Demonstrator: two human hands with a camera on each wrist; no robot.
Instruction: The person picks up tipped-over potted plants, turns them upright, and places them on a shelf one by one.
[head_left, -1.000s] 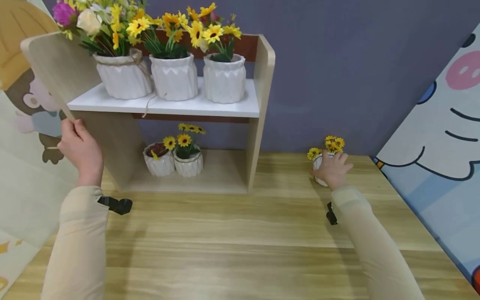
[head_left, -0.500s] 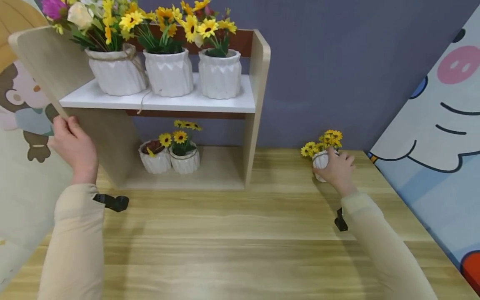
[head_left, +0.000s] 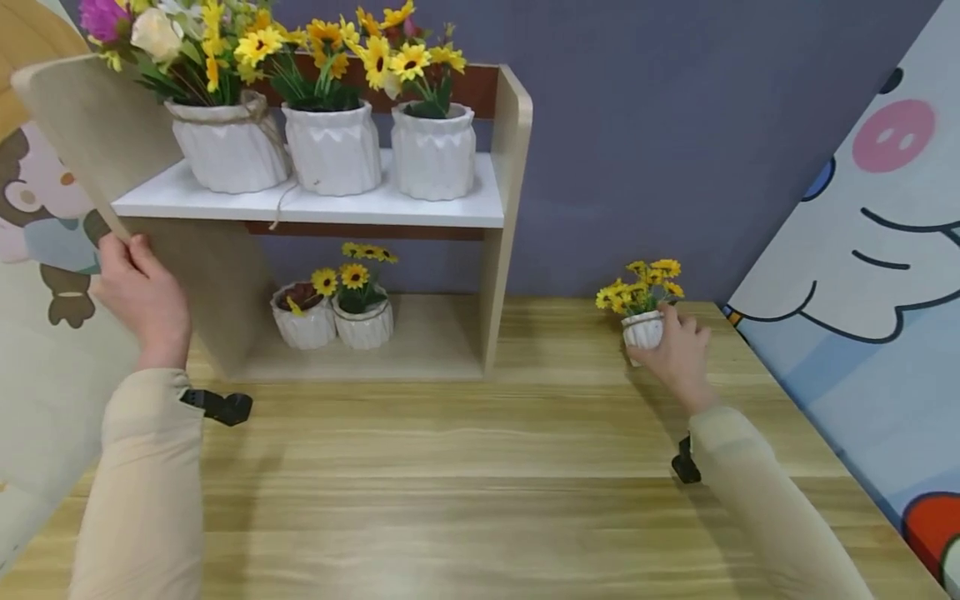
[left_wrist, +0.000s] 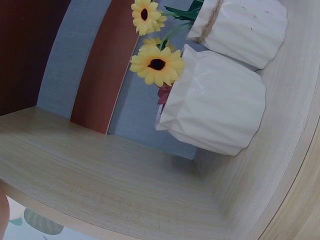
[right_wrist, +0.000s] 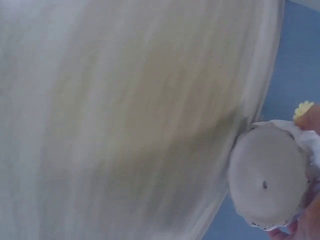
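At the right back of the table, my right hand (head_left: 681, 357) grips a small white flowerpot (head_left: 642, 330) with yellow flowers. The pot's round underside (right_wrist: 268, 172), with a small drain hole, shows in the right wrist view, so it is off the table. My left hand (head_left: 147, 298) holds the front edge of the left side panel of a wooden shelf (head_left: 506, 208). On the shelf's lower level stand a pot with reddish filling (head_left: 303, 321) and a pot with yellow sunflowers (head_left: 364, 323), side by side.
Three larger white flowerpots (head_left: 332, 154) line the white upper board. The bluish-grey wall (head_left: 637, 150) rises behind the table (head_left: 450, 483). A cartoon panel (head_left: 840, 275) borders the right side.
My right hand has moved from over the small flowerpot to its right side, its fingers now closed round it, and the pot has come up. The left hand keeps its hold on the shelf.
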